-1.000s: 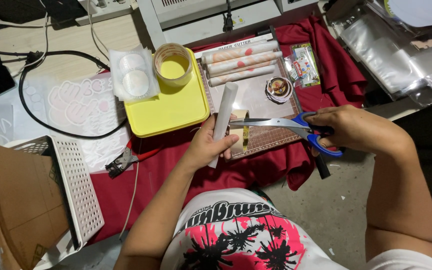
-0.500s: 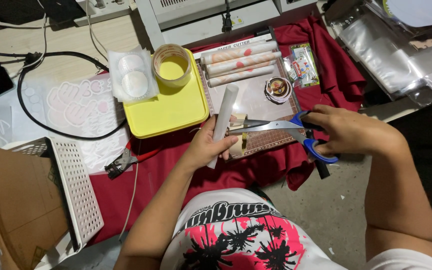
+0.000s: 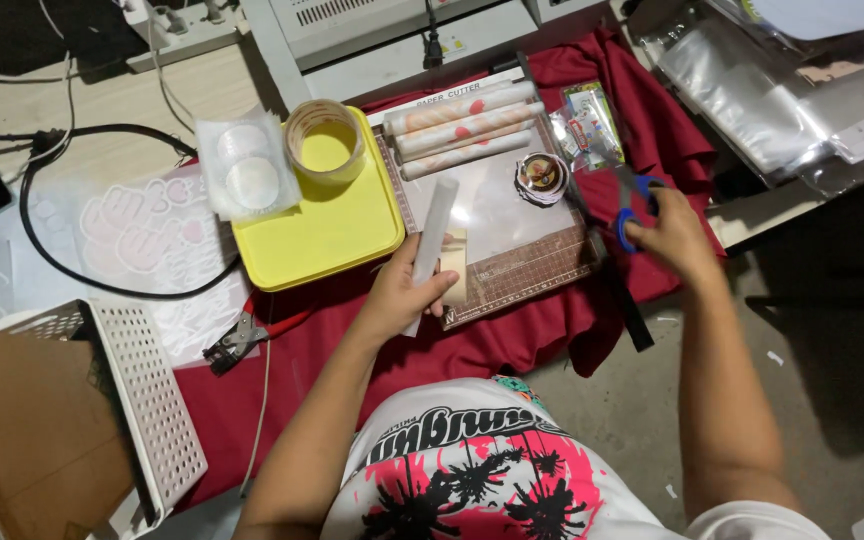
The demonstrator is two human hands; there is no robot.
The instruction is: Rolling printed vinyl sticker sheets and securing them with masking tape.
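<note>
Our left hand [image 3: 407, 290] was closed around a white paper roll [image 3: 434, 228], thumb on one side and fingers curled over the other, gripping it near its lower end. The roll stood tilted up and away from the hand, its upper part reaching over the cutting mat [image 3: 512, 240]. Just beside our fingers, a small tan piece of sheet [image 3: 455, 262] lay at the mat's near left corner; we could not tell whether the fingers pinched it as well or only touched it.

Our right hand [image 3: 674, 235] was well apart from the left, off the right edge of the mat, over the red cloth [image 3: 352, 350]. It was closed on blue-handled scissors [image 3: 636, 203], fingers through the handle loops. The picture was blurred there, so we could not tell how the blades stood.

On the mat's far side lay three rolled sheets with red marks [image 3: 462, 125], side by side, and near them a small round tin [image 3: 541, 173]. Left of the mat sat a yellow tray [image 3: 322, 225] with a roll of tape [image 3: 324, 140] at its far edge and a clear bag of white pads [image 3: 244, 170] overlapping its left corner. Pliers with red handles [image 3: 252, 335] lay on the cloth near our left forearm, beside a white perforated basket [image 3: 142, 395].
</note>
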